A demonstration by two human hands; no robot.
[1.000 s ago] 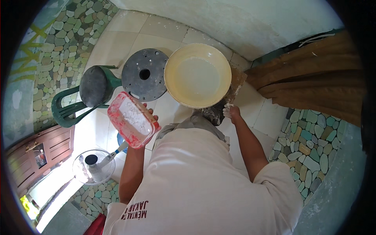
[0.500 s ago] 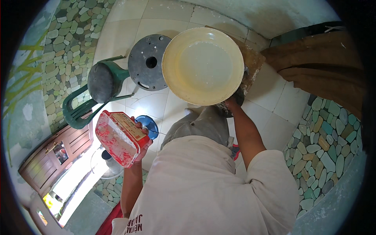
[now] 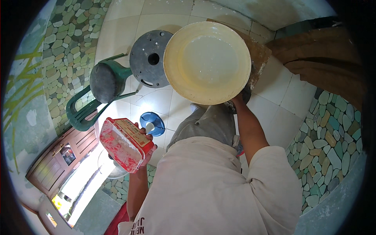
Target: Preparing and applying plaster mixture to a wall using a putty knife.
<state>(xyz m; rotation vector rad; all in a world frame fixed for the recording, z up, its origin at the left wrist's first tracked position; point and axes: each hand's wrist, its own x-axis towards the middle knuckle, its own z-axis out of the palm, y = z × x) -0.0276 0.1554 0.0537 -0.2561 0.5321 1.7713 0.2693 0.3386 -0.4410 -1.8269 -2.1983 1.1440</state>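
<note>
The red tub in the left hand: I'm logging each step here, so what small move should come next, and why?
Probably bring the red tub over toward the yellow basin. The left hand holds the tub off to the side, low, its white-smeared face turned away from the basin. The right hand grips the basin's near rim, with the basin raised and showing only a thin whitish film inside. The two are well apart.

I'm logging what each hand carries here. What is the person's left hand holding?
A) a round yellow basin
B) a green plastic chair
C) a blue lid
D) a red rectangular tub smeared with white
D: the left hand grips the red rectangular tub, smeared with white, while the right hand is at the rim of the round yellow basin.
</note>
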